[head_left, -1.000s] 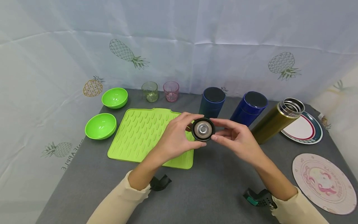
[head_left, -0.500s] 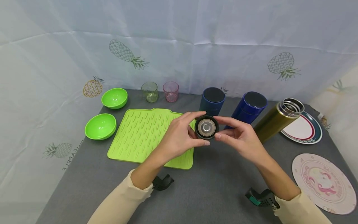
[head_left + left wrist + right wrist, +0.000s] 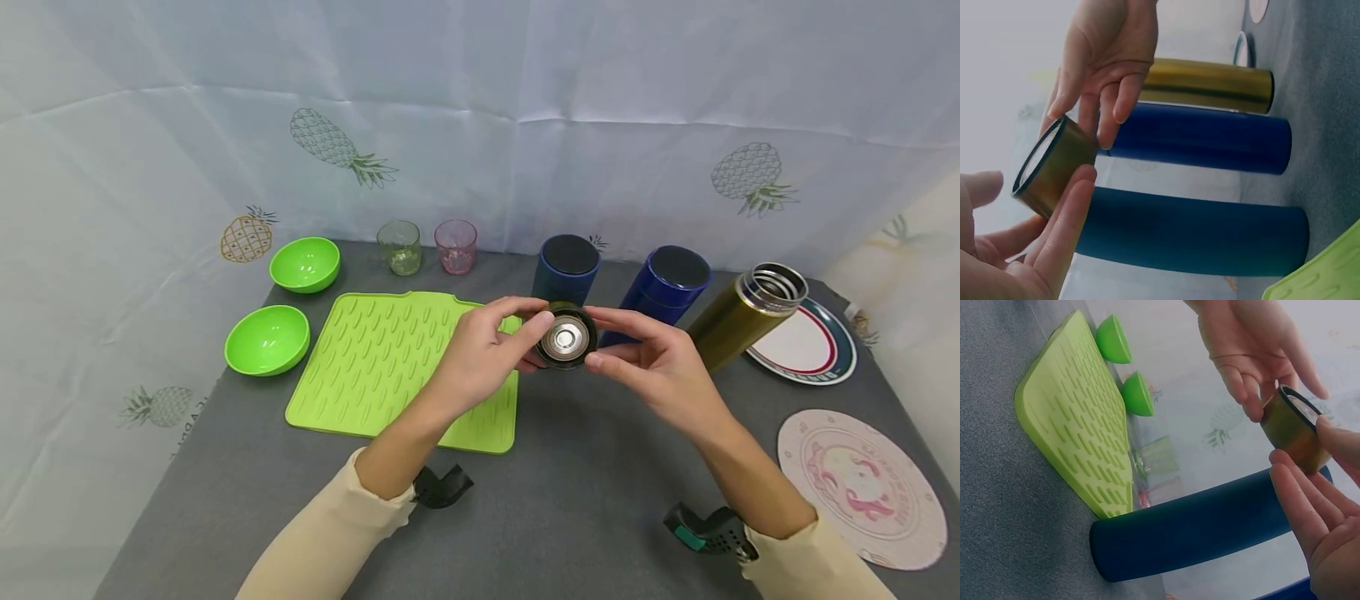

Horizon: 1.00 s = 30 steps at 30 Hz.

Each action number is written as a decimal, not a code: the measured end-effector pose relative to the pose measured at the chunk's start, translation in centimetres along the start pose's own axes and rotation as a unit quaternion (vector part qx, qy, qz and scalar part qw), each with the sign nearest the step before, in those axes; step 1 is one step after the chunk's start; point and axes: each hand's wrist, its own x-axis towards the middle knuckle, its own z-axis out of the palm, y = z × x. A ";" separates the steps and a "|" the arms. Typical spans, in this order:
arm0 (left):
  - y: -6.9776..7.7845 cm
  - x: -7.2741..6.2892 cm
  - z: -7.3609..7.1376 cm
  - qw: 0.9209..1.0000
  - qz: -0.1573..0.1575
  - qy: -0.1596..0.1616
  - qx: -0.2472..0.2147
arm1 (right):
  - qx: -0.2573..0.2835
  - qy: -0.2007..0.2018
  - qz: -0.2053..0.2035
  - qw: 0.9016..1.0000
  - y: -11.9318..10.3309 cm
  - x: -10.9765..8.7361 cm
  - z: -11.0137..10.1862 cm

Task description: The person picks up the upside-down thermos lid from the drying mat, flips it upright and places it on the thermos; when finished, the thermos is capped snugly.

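An olive-gold flask lid (image 3: 565, 338) is held up, its metal-lined underside facing the head camera. Its gold side wall shows in both wrist views. My right hand (image 3: 660, 367) pinches the lid's right side between thumb and fingers. On the other side, my left hand (image 3: 480, 354) touches the lid with its fingers, while its thumb (image 3: 984, 187) stands away from the lid in the left wrist view. The lidless olive-gold flask (image 3: 723, 329) stands upright at the right, steel mouth showing. Nearer the hands are a teal-blue flask (image 3: 566, 271) and a deep-blue flask (image 3: 660, 287), both with black tops.
A lime-green ribbed mat (image 3: 382, 358) lies left of centre. Two green bowls (image 3: 305, 265) stand beyond its left side. Green (image 3: 401, 247) and pink (image 3: 456, 247) glasses are at the back. A rimmed plate (image 3: 802, 342) and a round pink mat (image 3: 862, 487) lie at the right.
Both hands and the lid have shifted slightly right and up. My left thumb has moved from below the lid to beside its upper left. The flasks stay standing.
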 end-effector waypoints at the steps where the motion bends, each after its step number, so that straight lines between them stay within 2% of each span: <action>1: 0.1 0.1 0.0 1.000 -0.002 0.002 -0.003 | -0.004 0.000 0.000 1.000 -0.1 0.0 0.0; 7: 0.5 0.6 0.4 1.000 0.005 -0.001 -0.021 | -0.031 0.009 -0.009 0.999 -0.4 0.0 -0.5; 17: 1.3 0.8 0.7 0.998 0.030 -0.003 -0.048 | 0.024 0.020 -0.042 0.999 -0.9 0.3 -1.3; 26: 2.5 0.9 1.0 0.998 0.067 0.019 0.009 | 0.047 0.019 -0.066 0.996 -2.0 0.2 -2.0; 30: 2.8 1.1 1.2 0.997 0.076 0.019 0.008 | 0.054 0.018 -0.085 0.995 -2.4 0.1 -2.3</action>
